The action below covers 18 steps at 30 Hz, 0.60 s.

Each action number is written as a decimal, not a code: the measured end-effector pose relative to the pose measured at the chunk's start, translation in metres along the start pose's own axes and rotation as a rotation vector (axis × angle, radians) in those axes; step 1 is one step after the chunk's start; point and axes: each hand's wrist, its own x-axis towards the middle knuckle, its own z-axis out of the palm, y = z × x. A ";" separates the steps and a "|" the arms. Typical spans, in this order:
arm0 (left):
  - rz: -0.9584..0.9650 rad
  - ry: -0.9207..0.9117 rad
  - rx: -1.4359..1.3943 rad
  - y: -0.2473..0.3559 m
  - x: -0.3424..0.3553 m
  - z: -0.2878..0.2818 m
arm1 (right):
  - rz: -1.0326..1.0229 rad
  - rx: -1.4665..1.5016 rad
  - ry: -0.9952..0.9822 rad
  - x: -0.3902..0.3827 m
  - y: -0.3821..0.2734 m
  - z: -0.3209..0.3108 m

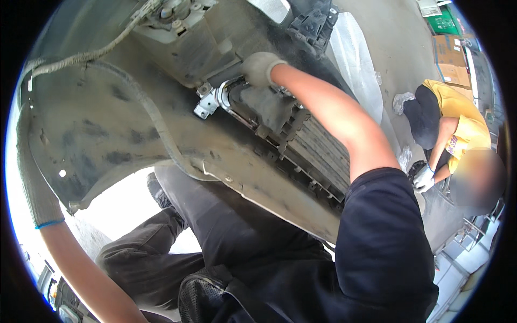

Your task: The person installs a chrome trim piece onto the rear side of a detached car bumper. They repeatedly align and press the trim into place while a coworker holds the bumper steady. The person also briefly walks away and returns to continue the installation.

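A large, dusty, curved vehicle panel [107,134] lies across my lap, its inner side facing me. My left hand [33,172], in a grey knit glove with a blue cuff edge, rests along the panel's left outer edge; its fingers are hidden. Over the far part reaches my right hand [260,69], also gloved and curled. Its fingertips and anything in them are out of sight. Just below it sit a silver metal bracket [206,102] and a curved bright strip [232,110]. Black ribbed plastic [315,153] lies beneath my right forearm.
A corrugated hose [81,56] and a grey tube [153,116] run along the panel. A crouching co-worker in a yellow shirt [466,116] handles something dark at the right. Beyond are cardboard boxes [451,56], a green crate [442,22] and translucent sheeting [355,62].
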 end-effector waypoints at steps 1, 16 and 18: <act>-0.045 -0.026 -0.069 0.025 -0.007 0.010 | 0.036 0.054 0.017 -0.002 0.005 0.006; -0.235 -0.073 -0.234 0.074 -0.011 0.028 | -0.122 -0.025 -0.102 0.018 0.015 0.004; -0.239 -0.123 -0.299 0.065 -0.009 0.026 | -0.064 -0.069 -0.138 0.023 0.011 0.003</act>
